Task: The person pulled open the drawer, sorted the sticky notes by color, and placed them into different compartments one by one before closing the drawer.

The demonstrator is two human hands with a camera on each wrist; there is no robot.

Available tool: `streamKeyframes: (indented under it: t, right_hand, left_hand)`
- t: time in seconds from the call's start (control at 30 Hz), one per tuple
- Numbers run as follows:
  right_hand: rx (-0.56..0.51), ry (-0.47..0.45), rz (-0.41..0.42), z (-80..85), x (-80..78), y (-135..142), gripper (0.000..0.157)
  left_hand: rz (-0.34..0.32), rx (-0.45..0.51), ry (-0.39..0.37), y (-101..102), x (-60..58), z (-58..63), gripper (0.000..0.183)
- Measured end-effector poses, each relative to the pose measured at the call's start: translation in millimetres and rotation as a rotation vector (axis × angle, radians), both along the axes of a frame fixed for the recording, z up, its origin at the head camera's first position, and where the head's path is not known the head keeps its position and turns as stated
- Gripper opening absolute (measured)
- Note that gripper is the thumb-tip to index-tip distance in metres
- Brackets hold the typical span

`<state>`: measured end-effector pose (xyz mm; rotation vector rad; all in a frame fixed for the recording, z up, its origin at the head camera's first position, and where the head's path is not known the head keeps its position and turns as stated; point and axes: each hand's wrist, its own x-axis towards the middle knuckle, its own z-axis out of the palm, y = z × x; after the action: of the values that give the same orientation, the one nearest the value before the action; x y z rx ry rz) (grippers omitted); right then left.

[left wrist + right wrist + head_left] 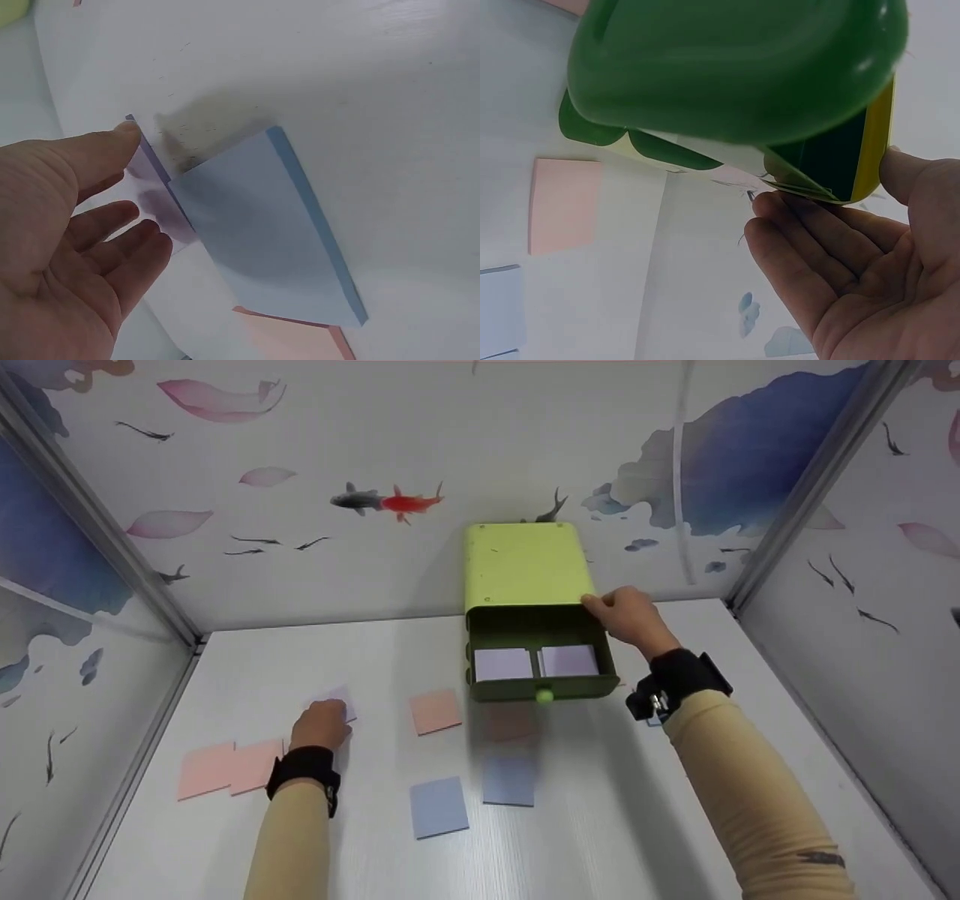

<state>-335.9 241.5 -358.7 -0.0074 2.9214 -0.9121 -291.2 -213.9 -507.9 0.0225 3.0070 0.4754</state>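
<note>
My left hand [321, 725] is over a purple sticky-note pad [342, 703] on the table. In the left wrist view, the thumb is at the edge of this purple pad [161, 199] and the fingers are spread loosely above it, their shadow falling on it. Beside it lies a blue pad [262, 225]. With my right hand [631, 619] I grip the right front corner of a yellow-green drawer box [529, 566], thumb on top and fingers along its side. Its dark green drawer [570, 688] is pulled out, with purple pads [502, 664] in two compartments.
Two pink pads [206, 770] lie at the left of the white table [360, 840]. Another pink pad [436, 712] and two blue pads [439, 808] sit in the middle, with a shaded pink one [512, 721] below the drawer. A patterned wall [360, 562] stands behind the box.
</note>
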Motion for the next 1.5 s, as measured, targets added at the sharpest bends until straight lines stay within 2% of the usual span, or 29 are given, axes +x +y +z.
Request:
streamKeyframes:
  t: [0.1, 0.37, 0.57, 0.9, 1.1, 1.33, 1.5]
  right_hand:
    - [0.002, -0.005, 0.004, -0.3, 0.1, 0.3, 0.054]
    - [-0.011, -0.025, -0.005, 0.2, 0.3, 0.5, 0.055]
    - [0.006, -0.006, 0.004, 0.2, 0.6, -0.8, 0.054]
    - [-0.001, -0.042, -0.006, 1.6, -0.2, 1.7, 0.054]
    - [-0.013, -0.072, -0.022, 2.5, 0.0, 0.8, 0.055]
    - [-0.019, -0.063, -0.018, 1.0, -0.3, 1.1, 0.056]
    - [-0.007, -0.01, 0.007, -1.2, -0.9, 1.5, 0.054]
  left_hand:
    - [-0.009, -0.008, 0.015, 0.1, 0.3, -3.8, 0.014]
    - [-0.051, 0.009, 0.046, 5.5, -3.1, -7.4, 0.028]
    - [-0.089, -0.049, 0.057, 14.7, -5.1, -8.1, 0.028]
    - [-0.072, 0.016, -0.015, 35.8, -11.1, -11.0, 0.033]
    - [-0.069, 0.045, -0.066, 40.5, -13.5, -12.3, 0.034]
    - [-0.163, -0.089, -0.038, 42.5, -13.8, -13.5, 0.045]
    - [-0.193, -0.119, -0.079, 43.5, -13.8, -12.6, 0.047]
